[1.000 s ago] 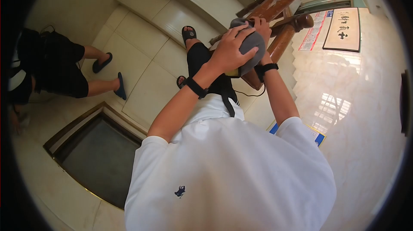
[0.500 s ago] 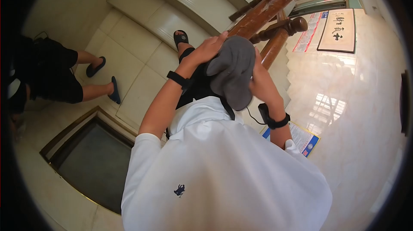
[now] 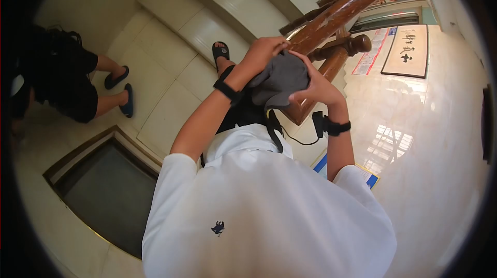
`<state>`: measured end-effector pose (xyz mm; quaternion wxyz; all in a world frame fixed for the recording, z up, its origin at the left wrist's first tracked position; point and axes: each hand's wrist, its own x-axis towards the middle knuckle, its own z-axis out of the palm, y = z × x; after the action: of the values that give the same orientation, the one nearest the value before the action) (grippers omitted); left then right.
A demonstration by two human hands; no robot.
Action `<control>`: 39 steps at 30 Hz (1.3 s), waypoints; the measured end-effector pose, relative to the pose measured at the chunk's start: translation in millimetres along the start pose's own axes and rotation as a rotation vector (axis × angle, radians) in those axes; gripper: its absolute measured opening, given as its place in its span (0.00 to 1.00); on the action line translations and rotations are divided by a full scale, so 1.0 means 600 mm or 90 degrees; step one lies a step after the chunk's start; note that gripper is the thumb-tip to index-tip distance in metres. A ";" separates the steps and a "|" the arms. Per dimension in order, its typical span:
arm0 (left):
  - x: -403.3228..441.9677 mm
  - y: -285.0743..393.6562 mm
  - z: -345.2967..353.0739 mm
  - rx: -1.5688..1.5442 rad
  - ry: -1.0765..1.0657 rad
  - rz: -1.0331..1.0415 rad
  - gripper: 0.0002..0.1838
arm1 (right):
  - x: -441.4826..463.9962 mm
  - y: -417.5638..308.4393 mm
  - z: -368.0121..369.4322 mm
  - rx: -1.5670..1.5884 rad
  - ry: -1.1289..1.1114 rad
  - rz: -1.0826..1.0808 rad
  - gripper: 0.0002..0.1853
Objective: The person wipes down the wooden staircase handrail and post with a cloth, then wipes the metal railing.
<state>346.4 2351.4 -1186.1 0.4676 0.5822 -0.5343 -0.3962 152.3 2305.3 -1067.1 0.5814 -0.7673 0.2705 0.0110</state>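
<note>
A dark grey cloth, soft and folded, lies over the top of the wooden railing's post area in front of my body. My left hand is at the cloth's upper left, its fingers closed on the edge. My right hand grips the right side, thumb in front and fingers along the upper edge. What lies under the cloth is hidden. Both wrists wear black bands, and a thin black cable hangs near the right one.
The brown wooden handrail runs up beside tiled stairs. Another person's legs in blue slippers stand at the left. A dark framed panel is at lower left; framed calligraphy hangs on the right wall.
The grey cloth has been turned and bunched between my hands. My left hand has moved onto its upper edge, and my right hand has shifted round its right side.
</note>
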 end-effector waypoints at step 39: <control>-0.108 0.059 0.012 -0.337 0.072 -0.115 0.29 | 0.026 -0.046 0.093 -0.313 0.350 0.072 0.37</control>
<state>323.5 2415.3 -1156.2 0.5951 0.5063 -0.3313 -0.5289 193.8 2353.9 -1066.1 0.2843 -0.8422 0.4473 -0.0988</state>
